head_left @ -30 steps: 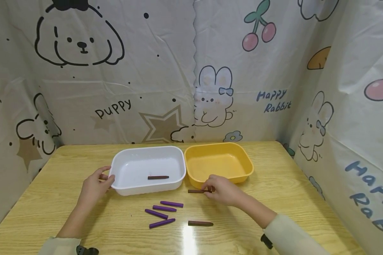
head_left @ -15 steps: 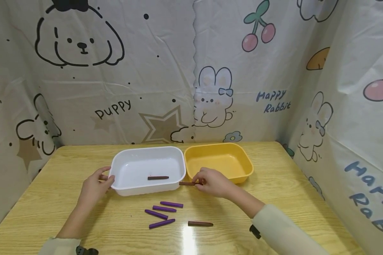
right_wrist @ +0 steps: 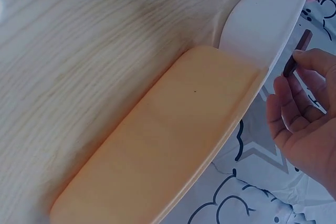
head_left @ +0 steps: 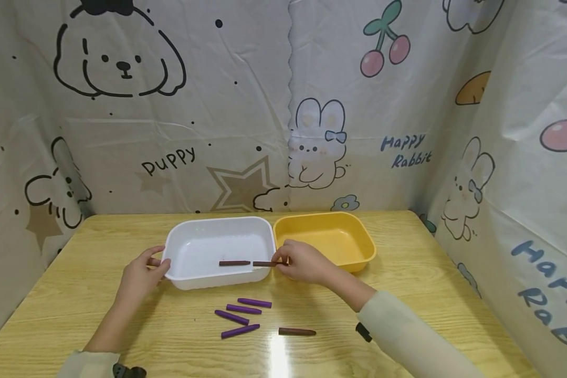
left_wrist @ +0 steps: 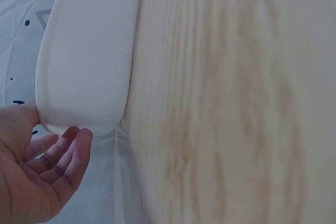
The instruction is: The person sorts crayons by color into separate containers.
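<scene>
My right hand pinches a brown crayon between thumb and fingertips, over the right rim of the white plastic tub. In the right wrist view the same crayon sticks out past the thumb. Another brown crayon lies inside the tub. At the tub's left end, my left hand holds the rim, its thumb and fingers on the wall; the left wrist view shows this hand at the tub's end. A third brown crayon lies on the table.
A yellow tub stands right against the white one, under my right forearm. Several purple crayons lie on the wooden table in front of the white tub. A printed curtain hangs behind the table and along its sides.
My right hand has carried the pinched brown crayon up and left, from in front of the yellow tub to over the white tub's right rim. The left hand has stayed still.
</scene>
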Demonstrator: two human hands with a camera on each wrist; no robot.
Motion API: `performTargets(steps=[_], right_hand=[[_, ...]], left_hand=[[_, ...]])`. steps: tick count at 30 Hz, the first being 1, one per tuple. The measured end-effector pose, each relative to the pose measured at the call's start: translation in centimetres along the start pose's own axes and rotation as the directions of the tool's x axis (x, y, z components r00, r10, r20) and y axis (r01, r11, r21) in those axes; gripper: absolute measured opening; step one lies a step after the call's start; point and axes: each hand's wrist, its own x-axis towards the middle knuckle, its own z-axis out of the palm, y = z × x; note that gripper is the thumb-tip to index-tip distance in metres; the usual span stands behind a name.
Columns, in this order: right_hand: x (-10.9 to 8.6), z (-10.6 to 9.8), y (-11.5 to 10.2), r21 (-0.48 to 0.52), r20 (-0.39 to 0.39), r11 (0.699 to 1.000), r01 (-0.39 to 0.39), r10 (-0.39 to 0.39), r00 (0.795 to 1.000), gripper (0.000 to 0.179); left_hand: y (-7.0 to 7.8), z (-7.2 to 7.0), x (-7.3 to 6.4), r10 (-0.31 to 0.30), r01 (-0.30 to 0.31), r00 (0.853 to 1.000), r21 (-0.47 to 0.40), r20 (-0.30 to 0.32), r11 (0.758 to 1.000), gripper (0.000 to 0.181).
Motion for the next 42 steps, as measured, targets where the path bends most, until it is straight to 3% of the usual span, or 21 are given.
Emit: performTargets(steps=[23,34,42], right_hand=[[4.9,1.5,-0.8,-0.014,0.013,1.0,-0.001,0.001,1.0,0.013],[6.7,2.6,-1.4,-0.079,0.064,0.992,-0.103,0.108,0.992,0.015],[7.7,3.1,-1.6,-0.081,0.063,0.991,-0.108,0.113,0.992,0.015]], left_hand=[[-0.1,0.0,0.0,0.01,-0.01,1.0,-0.011,0.002,1.0,0.052],[-0.2,0.1,0.1,0.004,-0.004,1.0,-0.016,-0.004,1.0,0.052],[-0.2,0.1,0.1,0.002,-0.002,1.0,-0.014,-0.005,1.0,0.052]])
